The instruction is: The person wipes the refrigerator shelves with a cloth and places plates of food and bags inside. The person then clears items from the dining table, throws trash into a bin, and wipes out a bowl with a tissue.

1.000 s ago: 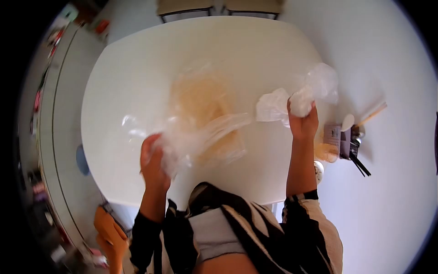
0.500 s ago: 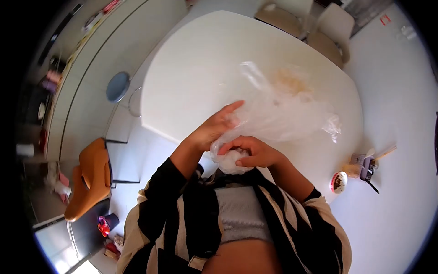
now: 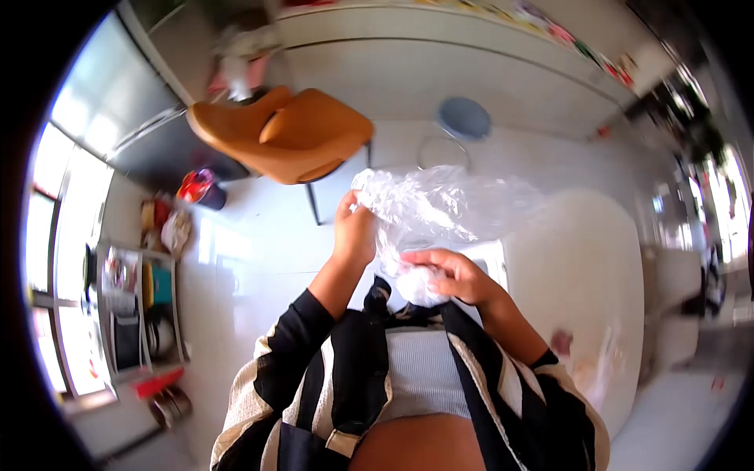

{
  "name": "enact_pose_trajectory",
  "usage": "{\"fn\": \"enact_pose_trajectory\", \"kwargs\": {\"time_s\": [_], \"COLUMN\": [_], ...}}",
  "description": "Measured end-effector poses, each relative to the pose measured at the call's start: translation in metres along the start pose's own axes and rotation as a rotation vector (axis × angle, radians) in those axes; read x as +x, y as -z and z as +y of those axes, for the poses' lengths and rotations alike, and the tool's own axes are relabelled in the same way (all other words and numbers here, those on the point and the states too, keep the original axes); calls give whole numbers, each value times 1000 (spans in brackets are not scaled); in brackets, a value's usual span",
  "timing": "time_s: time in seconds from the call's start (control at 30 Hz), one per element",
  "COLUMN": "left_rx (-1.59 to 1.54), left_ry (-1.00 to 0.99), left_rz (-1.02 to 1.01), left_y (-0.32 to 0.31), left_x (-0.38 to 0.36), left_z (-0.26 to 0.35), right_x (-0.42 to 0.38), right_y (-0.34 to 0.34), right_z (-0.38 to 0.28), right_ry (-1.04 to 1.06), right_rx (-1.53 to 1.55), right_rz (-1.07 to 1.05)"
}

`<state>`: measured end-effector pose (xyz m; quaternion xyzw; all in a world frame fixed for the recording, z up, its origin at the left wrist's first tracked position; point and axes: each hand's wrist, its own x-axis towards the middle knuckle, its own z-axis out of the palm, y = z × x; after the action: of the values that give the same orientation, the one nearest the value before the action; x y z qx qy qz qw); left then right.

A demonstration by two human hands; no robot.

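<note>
A clear, crinkled plastic film (image 3: 448, 206) hangs in the air between my hands and stretches off to the right. My left hand (image 3: 356, 229) is closed on its upper left edge. Lower down, my right hand (image 3: 452, 275) has its fingers wrapped round a bunched white wad of plastic (image 3: 420, 286), close to my waist. The film runs down from the left hand into this wad. Whether anything lies inside the wad cannot be made out.
The white table (image 3: 577, 259) stands at the right, with more clear plastic (image 3: 606, 365) on it. An orange chair (image 3: 314, 133), a blue stool (image 3: 464, 118) and a bin (image 3: 206, 191) are ahead. A shelf rack (image 3: 145, 310) is at the left.
My view and body have turned left, away from the table. The film has been lifted off the tabletop, and my left hand has moved up and closed on its edge.
</note>
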<state>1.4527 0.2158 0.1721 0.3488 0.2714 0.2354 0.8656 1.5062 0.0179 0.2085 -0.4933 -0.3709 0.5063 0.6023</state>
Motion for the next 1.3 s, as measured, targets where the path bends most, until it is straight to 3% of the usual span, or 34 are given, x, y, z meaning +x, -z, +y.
{"fn": "enact_pose_trajectory", "kwargs": {"time_s": [0.03, 0.07, 0.13, 0.17, 0.23, 0.3, 0.37, 0.4, 0.47, 0.57, 0.6, 0.67, 0.7, 0.77, 0.83, 0.9, 0.97, 1.0, 1.03, 1.07, 1.1, 1.17, 1.2, 1.23, 1.27, 1.3], "left_rx": [-41, -82, -24, 68, 265, 735, 666, 846, 1187, 1565, 1564, 1682, 1740, 1645, 1452, 1142, 3, -132, 45, 224, 405, 1168, 1358, 1544, 1432, 1343], "left_ry": [-60, -120, -152, -200, -279, -518, -640, -744, -846, -992, -924, -851, -839, -870, -1147, -1011, -517, -570, -618, -662, -705, -979, -955, -931, -889, -857], "left_rz": [23, 46, 99, -3, -214, -385, -284, -209, -83, 73, 159, 164, 153, 180, 504, 592, 284, 93, 194, 293, 388, 282, 229, 189, 191, 116], "left_y": [19, 37, 56, 64, 77, 51, 18, 20, 29, 45, 49, 53, 62, 84, 123, 164, 191, 214, 223, 229, 234, 245, 252, 250, 255, 257], "left_x": [1, -1, -11, -12, -14, -15, 3, 16, 24, 27, 26, 17, 12, 5, 2, 10, 22, 31, 35, 39, 44, 64, 76, 88, 101, 114], "left_z": [7, 12, 29, 32, 32, 49, 61, 65, 80, 97, 107, 129, 132, 151, 158, 174, 192, 196, 200, 204, 211, 249, 261, 270, 272, 277], "right_x": [7, 11, 31, 44, 74, 106, 158, 177, 206, 244, 261, 284, 295, 338, 382, 412, 444, 454, 457, 450, 461, 487, 501, 503, 504, 505], "right_y": [2, 4, 19, 25, 35, 37, 22, 8, -11, -15, -13, -28, -38, -61, -81, -98, -117, -131, -148, -179, -182, -184, -182, -188, -183, -171], "right_z": [3, 3, 12, 12, 5, 15, 21, 26, 28, 3, 27, 28, 27, 43, 44, 67, 80, 89, 96, 65, 90, 86, 111, 118, 111, 101], "right_ry": [-10, 20, 208, 327, 277, 219, 121, 133, 75, -22, 30, -135, -256, -165, -197, -449, -437, -305, -185, -135, 240, 692, 681, 327, 233, 28], "right_rx": [-129, 45, 241, 329, 388, 296, 577, 617, 696, 519, 423, 536, 737, 826, 1160, 1343, 1227, 1034, 848, 627, -15, -656, -690, -97, 84, 505], "right_rz": [-18, -19, 191, 330, 592, 404, 72, -75, -239, -286, -307, -208, -172, -172, -359, -485, -507, -454, -392, -141, -84, 163, 154, -54, -191, -326]}}
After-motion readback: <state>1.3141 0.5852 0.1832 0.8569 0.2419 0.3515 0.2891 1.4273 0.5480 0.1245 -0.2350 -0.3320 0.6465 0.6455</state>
